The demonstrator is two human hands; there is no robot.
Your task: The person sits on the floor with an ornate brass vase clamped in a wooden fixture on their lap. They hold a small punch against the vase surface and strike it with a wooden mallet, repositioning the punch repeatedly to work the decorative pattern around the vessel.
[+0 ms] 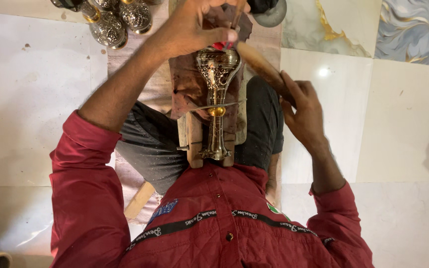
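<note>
Red quilted jacket (209, 223) fills the lower view, sleeves pushed up both forearms. Pale marble-patterned floor tiles (31, 94) all around. Worn brown wooden block (189, 89) lies across the lap, between dark trousers. On it, lying lengthwise, an engraved brass vase (217, 94): bulbous chased body far end, slim stem, flared foot near the chest. Left hand (189, 30), arm extended, fingers pinched shut on a small red-tipped tool (220, 45) at the vase's body. Right hand (304, 111), wrist bent, fingers wrapped around a wooden mallet handle (261, 67). More embossed metal pots (110, 20) stand top left.
</note>
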